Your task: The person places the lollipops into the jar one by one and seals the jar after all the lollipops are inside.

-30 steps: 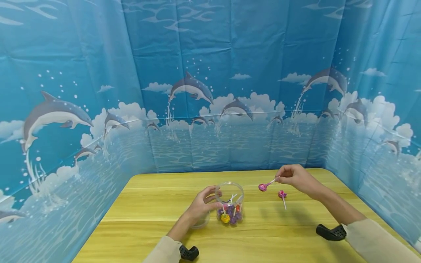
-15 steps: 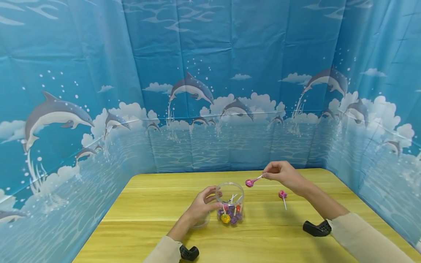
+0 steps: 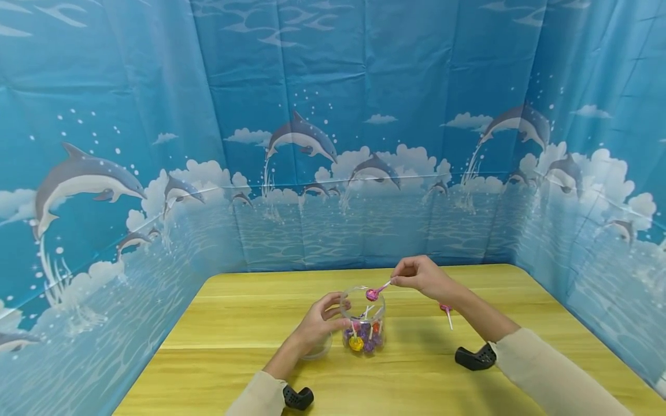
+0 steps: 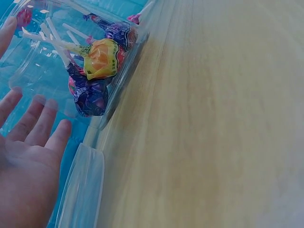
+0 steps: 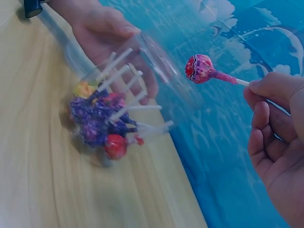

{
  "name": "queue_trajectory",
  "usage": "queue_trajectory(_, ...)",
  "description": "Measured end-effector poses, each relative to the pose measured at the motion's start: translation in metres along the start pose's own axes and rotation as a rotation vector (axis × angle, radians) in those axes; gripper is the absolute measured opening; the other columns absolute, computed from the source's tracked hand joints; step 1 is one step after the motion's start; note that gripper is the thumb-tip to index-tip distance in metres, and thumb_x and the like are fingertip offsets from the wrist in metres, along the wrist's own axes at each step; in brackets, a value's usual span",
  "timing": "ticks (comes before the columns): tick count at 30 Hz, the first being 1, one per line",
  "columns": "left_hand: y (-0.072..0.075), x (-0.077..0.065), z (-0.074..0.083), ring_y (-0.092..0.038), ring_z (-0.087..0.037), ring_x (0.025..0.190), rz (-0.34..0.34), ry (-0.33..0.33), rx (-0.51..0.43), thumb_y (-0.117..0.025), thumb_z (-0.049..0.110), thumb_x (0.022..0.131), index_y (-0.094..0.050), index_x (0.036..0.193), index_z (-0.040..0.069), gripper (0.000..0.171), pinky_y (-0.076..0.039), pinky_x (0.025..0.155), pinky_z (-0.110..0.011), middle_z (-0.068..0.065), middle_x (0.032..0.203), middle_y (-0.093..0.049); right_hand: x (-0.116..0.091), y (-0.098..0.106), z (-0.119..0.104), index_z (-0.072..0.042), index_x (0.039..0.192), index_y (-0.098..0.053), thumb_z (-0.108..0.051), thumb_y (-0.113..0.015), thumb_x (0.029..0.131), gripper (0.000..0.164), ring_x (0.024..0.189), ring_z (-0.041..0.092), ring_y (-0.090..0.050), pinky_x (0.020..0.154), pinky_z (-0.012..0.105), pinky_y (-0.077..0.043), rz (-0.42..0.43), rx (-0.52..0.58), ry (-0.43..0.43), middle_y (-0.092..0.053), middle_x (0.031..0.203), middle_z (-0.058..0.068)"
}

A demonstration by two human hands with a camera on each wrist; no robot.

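Note:
A clear plastic jar (image 3: 363, 329) stands on the table, holding several wrapped lollipops, purple, red and one yellow lollipop (image 3: 356, 344). My left hand (image 3: 318, 323) holds its left side, thumb in front and fingers behind. The left wrist view shows these fingers against the clear wall. Between thumb and fingertips, my right hand (image 3: 424, 278) pinches the white stick of a pink lollipop (image 5: 202, 69). Its wrapped head points down-left, over the jar's open mouth in the head view. Another pink lollipop (image 3: 446, 312) lies on the table, partly hidden by the right forearm.
A round clear lid (image 3: 316, 349) lies on the table left of the jar, partly under the left hand. The yellow wood-grain table (image 3: 234, 323) is backed by a blue dolphin-print curtain (image 3: 322, 231). Black devices sit at both wrists.
My right hand has moved left with the pink lollipop, from near the loose one to above the jar's mouth. The left hand and the jar stay in place.

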State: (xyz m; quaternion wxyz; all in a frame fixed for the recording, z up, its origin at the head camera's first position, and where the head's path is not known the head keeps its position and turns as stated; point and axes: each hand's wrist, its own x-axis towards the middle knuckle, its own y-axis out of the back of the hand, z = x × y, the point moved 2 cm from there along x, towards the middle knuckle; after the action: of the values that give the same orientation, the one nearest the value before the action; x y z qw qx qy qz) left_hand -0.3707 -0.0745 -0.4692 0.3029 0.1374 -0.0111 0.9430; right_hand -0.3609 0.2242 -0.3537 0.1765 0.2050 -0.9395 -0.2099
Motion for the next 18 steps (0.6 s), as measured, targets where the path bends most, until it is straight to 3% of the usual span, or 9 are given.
queue_trajectory(4, 0.001, 0.000, 0.000, -0.039, -0.047, 0.142, 0.000, -0.003, -0.007, -0.073, 0.025, 0.100, -0.045, 0.153, 0.005, 0.064, -0.050, 0.104, -0.043, -0.014, 0.145, -0.052, 0.010, -0.015, 0.003, 0.001, 0.102, -0.071, -0.011, -0.070, 0.101, 0.012, 0.098, 0.026, -0.070, 0.090, 0.041, -0.057, -0.025, -0.017, 0.013, -0.073, 0.102, 0.013)
queue_trajectory(10, 0.001, 0.000, 0.001, -0.045, -0.038, 0.140, 0.016, 0.021, -0.006, -0.073, 0.023, 0.099, -0.045, 0.153, 0.006, 0.063, -0.050, 0.104, -0.043, -0.019, 0.150, -0.048, 0.021, -0.035, 0.002, -0.001, 0.101, -0.073, -0.008, -0.069, 0.101, 0.008, 0.095, 0.029, -0.071, 0.086, 0.046, -0.058, -0.069, -0.061, 0.035, -0.073, 0.098, 0.009)
queue_trajectory(14, 0.001, 0.000, 0.003, -0.045, -0.038, 0.141, 0.022, 0.032, 0.000, -0.074, 0.023, 0.099, -0.045, 0.153, 0.006, 0.063, -0.050, 0.104, -0.044, -0.014, 0.149, -0.049, 0.029, -0.046, 0.000, -0.007, 0.097, -0.076, -0.009, -0.071, 0.100, 0.006, 0.086, 0.020, -0.071, 0.079, 0.045, -0.059, -0.120, -0.163, 0.081, -0.073, 0.092, 0.000)
queue_trajectory(18, 0.001, 0.000, 0.003, -0.042, -0.040, 0.142, 0.019, 0.041, 0.010, -0.072, 0.023, 0.100, -0.045, 0.153, 0.007, 0.062, -0.049, 0.106, -0.045, -0.014, 0.150, -0.048, 0.037, -0.051, -0.004, -0.009, 0.093, -0.079, -0.007, -0.072, 0.098, 0.009, 0.076, 0.013, -0.067, 0.070, 0.035, -0.058, -0.156, -0.308, 0.172, -0.072, 0.088, -0.006)
